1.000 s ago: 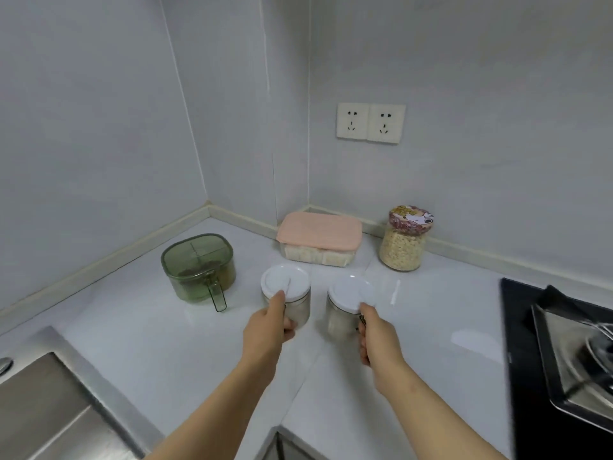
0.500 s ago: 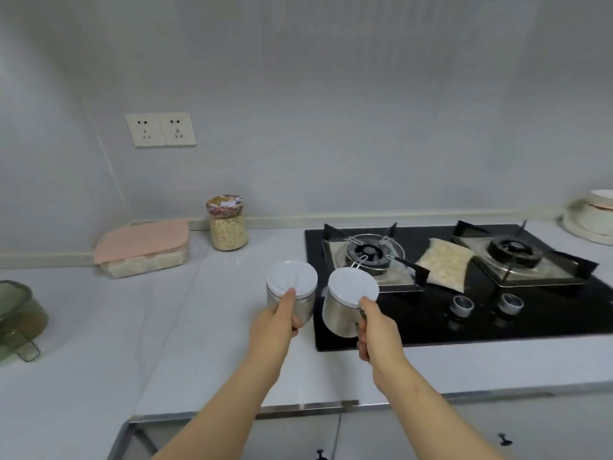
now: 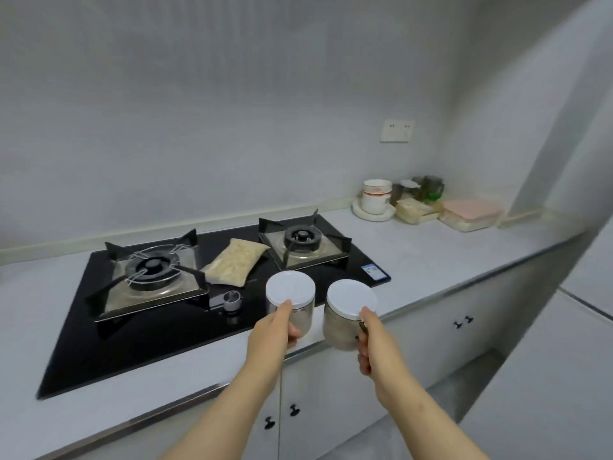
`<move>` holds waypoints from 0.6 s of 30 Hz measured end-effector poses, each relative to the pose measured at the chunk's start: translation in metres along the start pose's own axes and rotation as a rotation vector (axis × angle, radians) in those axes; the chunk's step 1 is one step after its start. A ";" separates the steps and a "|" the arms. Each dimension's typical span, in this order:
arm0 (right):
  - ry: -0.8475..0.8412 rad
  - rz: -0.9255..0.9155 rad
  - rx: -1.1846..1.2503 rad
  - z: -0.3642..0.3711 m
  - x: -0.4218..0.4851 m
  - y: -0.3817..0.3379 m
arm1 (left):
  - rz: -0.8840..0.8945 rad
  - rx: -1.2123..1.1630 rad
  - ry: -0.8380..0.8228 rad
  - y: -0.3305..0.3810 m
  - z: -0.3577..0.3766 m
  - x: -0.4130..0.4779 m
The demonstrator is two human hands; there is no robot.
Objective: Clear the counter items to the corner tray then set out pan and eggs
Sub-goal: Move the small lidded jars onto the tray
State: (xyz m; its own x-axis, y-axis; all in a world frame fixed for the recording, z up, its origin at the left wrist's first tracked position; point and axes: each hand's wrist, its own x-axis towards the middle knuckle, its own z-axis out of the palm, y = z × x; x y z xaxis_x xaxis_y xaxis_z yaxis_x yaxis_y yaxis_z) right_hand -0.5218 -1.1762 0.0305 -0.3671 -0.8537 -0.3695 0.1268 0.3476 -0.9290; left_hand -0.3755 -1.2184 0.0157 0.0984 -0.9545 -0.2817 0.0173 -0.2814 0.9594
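Two jars [image 3: 290,293] carried rightward across the stove [image 3: 132,343].

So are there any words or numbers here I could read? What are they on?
Nothing here can be read.
The sticker on the hob: print too small and blurred.
The bowl: red marks, too blurred to tell if letters.
The left jar and right jar: lids blank.

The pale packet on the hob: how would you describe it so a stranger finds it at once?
Look at the black glass hob in the grey counter. Between its left burner and right burner lies a pale packet. It is the only soft, pillow-shaped thing there; the two white-lidded jars nearby are rigid and held in the hands.
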 end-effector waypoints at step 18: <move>0.148 -0.019 0.063 -0.168 0.215 -0.069 | 0.010 0.072 -0.194 0.042 0.268 0.144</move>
State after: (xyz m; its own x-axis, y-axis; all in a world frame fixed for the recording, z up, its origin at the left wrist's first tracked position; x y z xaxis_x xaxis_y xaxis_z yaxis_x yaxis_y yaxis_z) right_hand -0.7646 -1.3185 0.0179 -0.5013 -0.7919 -0.3488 0.1742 0.3026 -0.9371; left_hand -0.6277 -1.3942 0.0121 -0.0953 -0.9566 -0.2755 -0.0545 -0.2713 0.9609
